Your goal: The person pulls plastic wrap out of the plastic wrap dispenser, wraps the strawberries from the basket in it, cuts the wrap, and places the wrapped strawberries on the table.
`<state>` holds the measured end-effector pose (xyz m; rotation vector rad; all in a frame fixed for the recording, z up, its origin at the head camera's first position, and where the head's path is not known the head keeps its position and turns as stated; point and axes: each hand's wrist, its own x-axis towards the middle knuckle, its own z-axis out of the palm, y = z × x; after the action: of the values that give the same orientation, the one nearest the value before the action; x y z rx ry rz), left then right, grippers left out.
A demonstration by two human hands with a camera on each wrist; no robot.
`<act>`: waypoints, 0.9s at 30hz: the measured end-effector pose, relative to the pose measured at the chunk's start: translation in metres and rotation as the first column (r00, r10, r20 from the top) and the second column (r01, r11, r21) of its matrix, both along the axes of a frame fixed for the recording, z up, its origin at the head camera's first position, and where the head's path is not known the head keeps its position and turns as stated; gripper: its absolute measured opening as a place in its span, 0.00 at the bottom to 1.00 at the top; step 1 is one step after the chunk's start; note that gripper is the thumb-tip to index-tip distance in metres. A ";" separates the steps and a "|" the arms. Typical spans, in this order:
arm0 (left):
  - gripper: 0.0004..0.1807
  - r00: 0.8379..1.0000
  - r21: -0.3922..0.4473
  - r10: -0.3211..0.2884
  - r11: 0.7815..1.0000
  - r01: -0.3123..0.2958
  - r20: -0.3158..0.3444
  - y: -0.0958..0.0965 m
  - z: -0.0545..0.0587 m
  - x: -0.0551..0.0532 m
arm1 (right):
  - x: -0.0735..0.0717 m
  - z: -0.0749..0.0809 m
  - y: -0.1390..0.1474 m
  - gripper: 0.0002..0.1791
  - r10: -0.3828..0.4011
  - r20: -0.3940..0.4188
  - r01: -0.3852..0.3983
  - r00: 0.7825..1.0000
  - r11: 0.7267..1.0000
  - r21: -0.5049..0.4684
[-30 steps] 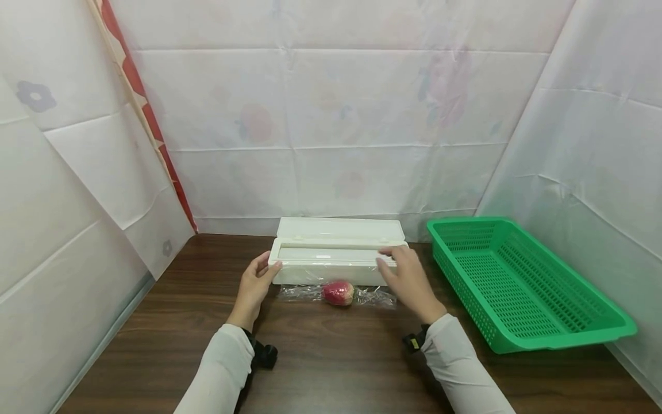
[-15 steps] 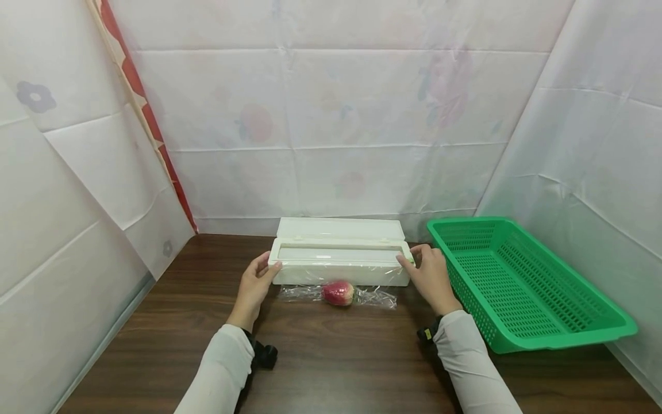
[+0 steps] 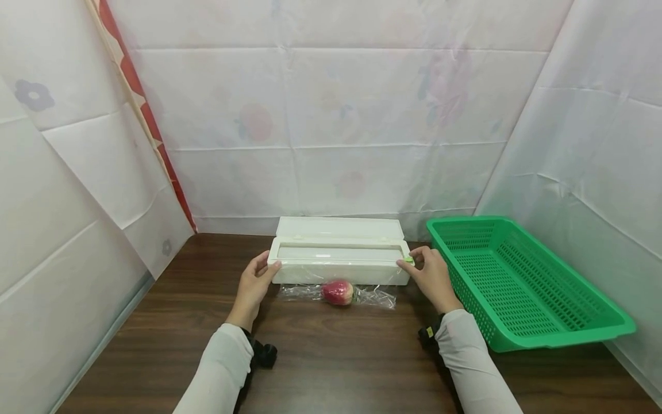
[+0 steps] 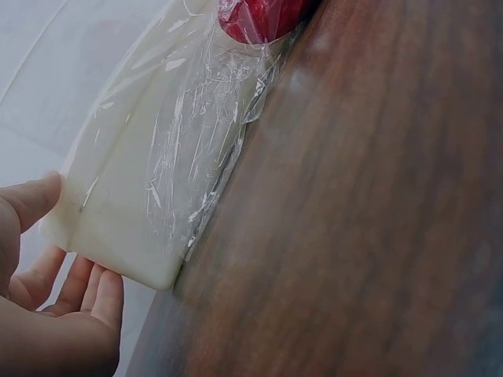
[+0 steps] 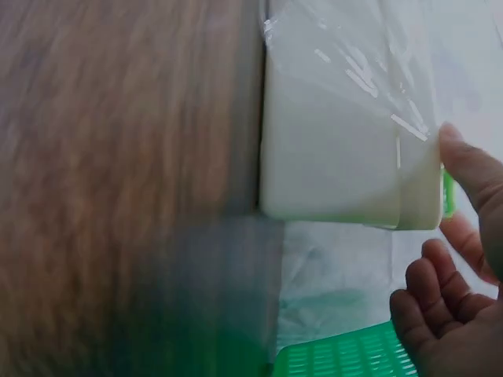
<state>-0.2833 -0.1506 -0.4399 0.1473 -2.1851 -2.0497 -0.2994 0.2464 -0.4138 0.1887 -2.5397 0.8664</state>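
Head cam: high up on person's side, faces fwd & down across the wood-grain table (image 3: pixel 331 374) to the back sheet (image 3: pixel 331 115); widest, farthest off. L wrist cam: v. close, beyond L hand (image 4: pixel 71 330), looks at white box's (image 3: pixel 336 270) L end & front, rolled so table's on pic's R. R wrist cam: likewise close, past R hand (image 5: pixel 464 306), at box's R end; table on pic's L. Head + L wrist share red fruit (image 3: pixel 338 293); head + R wrist, green basket (image 3: pixel 564 340).

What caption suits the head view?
Left hand on a white box, right hand at its green tab, wrapped red item in front.
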 end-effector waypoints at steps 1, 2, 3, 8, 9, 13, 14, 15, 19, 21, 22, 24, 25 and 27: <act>0.36 1.000 0.002 -0.001 1.000 0.001 0.001 0.000 0.000 0.000 | -0.001 -0.001 0.001 0.23 0.008 -0.008 -0.008 1.000 1.000 -0.001; 0.36 1.000 0.003 -0.001 1.000 0.001 0.002 0.000 0.000 0.000 | -0.002 -0.003 0.002 0.23 0.017 -0.020 -0.017 1.000 1.000 0.000; 0.36 1.000 0.003 -0.001 1.000 0.001 0.002 0.000 0.000 0.001 | -0.003 -0.004 0.003 0.22 0.029 -0.035 -0.029 0.999 1.000 0.001; 0.37 1.000 -0.004 -0.003 1.000 0.003 0.003 0.000 0.000 0.000 | -0.005 -0.008 0.009 0.19 0.082 -0.096 -0.082 0.992 0.997 -0.006; 0.37 1.000 -0.003 -0.003 1.000 0.003 0.003 0.000 0.000 0.000 | -0.006 -0.009 0.009 0.18 0.090 -0.101 -0.091 0.991 0.996 -0.007; 0.36 1.000 0.004 -0.005 1.000 0.005 -0.001 0.000 0.000 -0.001 | -0.007 -0.008 0.011 0.18 0.117 -0.119 -0.118 0.986 0.993 -0.001; 0.36 1.000 0.004 -0.006 1.000 0.006 -0.002 0.000 0.000 -0.001 | -0.007 -0.007 0.012 0.17 0.124 -0.124 -0.125 0.984 0.992 0.004; 0.36 1.000 0.005 -0.006 1.000 0.006 -0.002 0.000 0.000 -0.001 | -0.006 -0.007 0.011 0.17 0.131 -0.129 -0.132 0.983 0.991 0.006; 0.37 1.000 0.002 -0.006 1.000 0.006 0.002 0.000 0.001 -0.001 | -0.006 -0.004 0.012 0.16 0.143 -0.132 -0.140 0.981 0.990 0.033; 0.37 1.000 0.002 -0.005 1.000 0.005 0.004 0.000 0.001 0.000 | -0.005 -0.004 0.012 0.15 0.142 -0.127 -0.138 0.982 0.990 0.043; 0.37 1.000 0.002 -0.005 1.000 0.005 0.005 0.000 0.001 0.000 | -0.005 -0.004 0.013 0.15 0.142 -0.122 -0.137 0.982 0.989 0.048; 0.36 1.000 0.003 -0.005 1.000 0.005 0.006 -0.001 0.001 0.000 | -0.004 -0.004 0.013 0.15 0.144 -0.116 -0.139 0.983 0.989 0.054; 0.36 1.000 0.003 -0.006 1.000 0.006 0.007 -0.001 0.001 0.000 | -0.004 -0.004 0.013 0.15 0.146 -0.115 -0.141 0.983 0.988 0.056; 0.37 1.000 0.005 -0.005 1.000 0.005 0.008 -0.001 0.001 0.000 | -0.003 -0.004 0.013 0.15 0.151 -0.115 -0.145 0.982 0.988 0.059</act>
<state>-0.2834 -0.1512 -0.4390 0.1508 -2.1876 -2.0614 -0.3024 0.2593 -0.4176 0.4374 -2.4609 0.8201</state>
